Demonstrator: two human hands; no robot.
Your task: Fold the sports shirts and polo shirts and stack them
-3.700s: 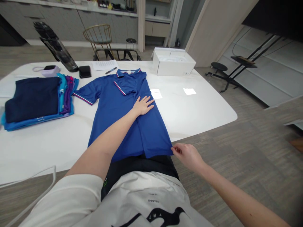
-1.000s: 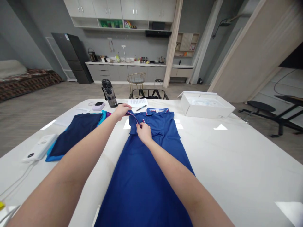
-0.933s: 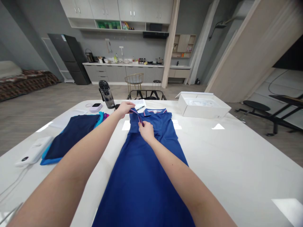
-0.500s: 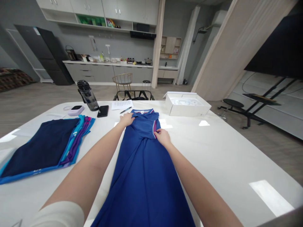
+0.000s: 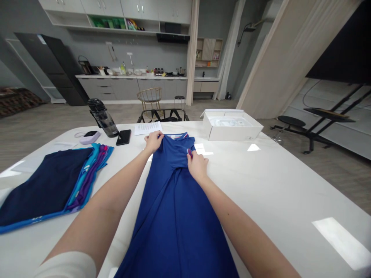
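A long blue garment [image 5: 176, 208] with a red-and-white striped collar lies lengthwise on the white table [image 5: 275, 185], its collar end away from me. At the collar's left side, my left hand [image 5: 153, 141] pinches the fabric near the shoulder. My right hand [image 5: 198, 166] is closed on the striped sleeve edge, which lies over the garment's upper right part; most of the stripe is covered by my fingers. Below my hands the cloth gathers in creases that run toward me.
Folded clothes [image 5: 49, 185] are stacked at the left. Behind them are a purple device [image 5: 89, 137], a water bottle [image 5: 104, 119], a black phone [image 5: 123, 137] and a printed sheet [image 5: 147, 128]. An open white box [image 5: 232, 125] sits at the back right.
My right hand has moved slightly up over the sleeve edge and hides more of the stripe. My left hand has shifted slightly up at the shoulder and covers the pen's place. The view has shifted a little.
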